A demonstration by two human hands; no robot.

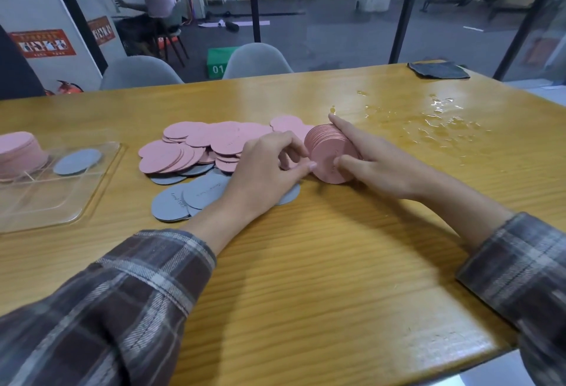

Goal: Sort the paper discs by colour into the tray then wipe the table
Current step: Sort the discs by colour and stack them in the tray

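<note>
Discs: pink stack on its edge on worktop, by the loose pile. Left hand & right hand pinch it. Prob light, thin, slippy; squeeze flat ends so none slide out.

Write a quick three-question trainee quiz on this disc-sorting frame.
1. The left hand and right hand hold what between them? A) a sponge B) a stack of pink round paper discs C) a cup
2. True or false: the clear plastic tray holds only pink discs.
3. Fill in: the dark grey cloth lies at the wooden table's far ___ corner.
Key: 1 B; 2 false, a grey paper disc lies in it too; 3 right.
</note>
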